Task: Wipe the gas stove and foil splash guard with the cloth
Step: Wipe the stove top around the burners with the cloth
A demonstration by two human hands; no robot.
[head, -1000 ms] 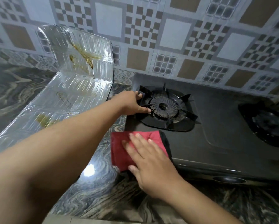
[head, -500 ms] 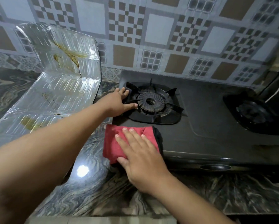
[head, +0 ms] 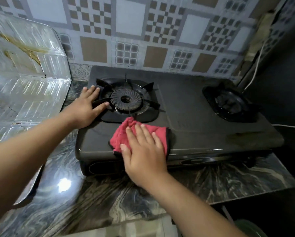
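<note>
A black two-burner gas stove point(head: 191, 106) stands on a marbled counter against the tiled wall. My right hand point(head: 143, 151) lies flat with straight fingers on a red cloth point(head: 124, 134), pressing it onto the stove top in front of the left burner point(head: 126, 100). My left hand point(head: 86, 106) rests open on the stove's left edge, fingers touching the left burner's pan support. The foil splash guard point(head: 28, 79), stained brown near its top, lies bent on the counter to the left of the stove.
The right burner point(head: 230, 103) sits at the stove's far right. A white cable point(head: 256, 65) runs down the right wall and onto the counter. The marbled counter point(head: 92, 199) ends at a front edge below my arms. A green object point(head: 249, 226) shows at bottom right.
My right hand slid the red cloth from the counter at the stove's left front corner up onto the stove top. My left hand stayed by the left burner, fingers flatter.
</note>
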